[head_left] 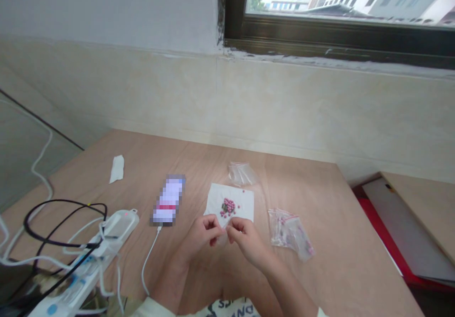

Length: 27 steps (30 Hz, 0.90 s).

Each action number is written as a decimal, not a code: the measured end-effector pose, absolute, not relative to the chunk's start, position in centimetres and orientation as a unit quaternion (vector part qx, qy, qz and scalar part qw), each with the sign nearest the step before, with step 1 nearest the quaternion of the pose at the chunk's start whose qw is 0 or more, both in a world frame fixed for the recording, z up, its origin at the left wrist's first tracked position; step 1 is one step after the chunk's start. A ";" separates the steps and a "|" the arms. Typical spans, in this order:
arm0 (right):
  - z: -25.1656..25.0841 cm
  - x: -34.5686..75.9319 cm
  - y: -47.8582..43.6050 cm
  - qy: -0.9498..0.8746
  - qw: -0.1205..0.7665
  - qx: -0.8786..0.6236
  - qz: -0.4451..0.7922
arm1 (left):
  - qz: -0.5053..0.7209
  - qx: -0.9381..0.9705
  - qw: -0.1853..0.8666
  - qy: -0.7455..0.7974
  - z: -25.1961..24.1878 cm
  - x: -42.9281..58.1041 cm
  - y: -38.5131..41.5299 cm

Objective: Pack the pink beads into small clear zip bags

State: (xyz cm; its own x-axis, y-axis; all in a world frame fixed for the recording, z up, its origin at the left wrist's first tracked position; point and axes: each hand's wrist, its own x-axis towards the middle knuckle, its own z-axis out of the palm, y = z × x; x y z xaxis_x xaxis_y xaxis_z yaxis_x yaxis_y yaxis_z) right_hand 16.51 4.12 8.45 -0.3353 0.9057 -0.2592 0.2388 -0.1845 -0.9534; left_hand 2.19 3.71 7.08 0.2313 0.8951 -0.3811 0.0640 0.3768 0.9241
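My left hand (206, 231) and my right hand (245, 236) meet at the near edge of a white paper sheet (212, 197). Both are closed in a pinch on a small clear plastic bag (222, 238), mostly hidden by the fingers. A heap of small pink beads (229, 206), with a few dark green ones among them, lies on the paper just beyond my fingertips. Some single beads sit apart from the heap. To the right is a pile of clear zip bags (289, 231) with pinkish contents. Behind the paper lie more clear zip bags (242, 173).
A phone (168, 201) with a white charging cable (148, 255) lies left of the paper. Further left are a white power strip (117, 229) with tangled cables and a white paper scrap (116, 169). A wall and window frame (320, 35) stand behind the table.
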 end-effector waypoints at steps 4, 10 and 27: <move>8.6 16.4 4.0 -0.579 0.284 -0.505 0.574 | 0.305 0.482 0.636 0.519 7.2 2.2 3.4; 9.0 16.3 3.7 -0.599 0.252 -0.489 0.582 | 0.238 0.602 0.591 0.482 8.0 2.0 3.3; 5.4 14.6 2.7 -0.554 0.316 -0.569 0.519 | 0.276 0.670 0.439 0.530 9.6 2.5 0.9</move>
State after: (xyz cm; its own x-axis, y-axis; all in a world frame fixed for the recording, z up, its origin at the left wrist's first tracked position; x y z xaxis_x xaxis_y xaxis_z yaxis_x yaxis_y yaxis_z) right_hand 14.64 2.71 5.45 -0.1532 0.9582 -0.2415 0.3027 -0.1871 -0.9345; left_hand 2.47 0.88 9.62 0.2845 0.9539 -0.0954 0.4681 -0.0514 0.8822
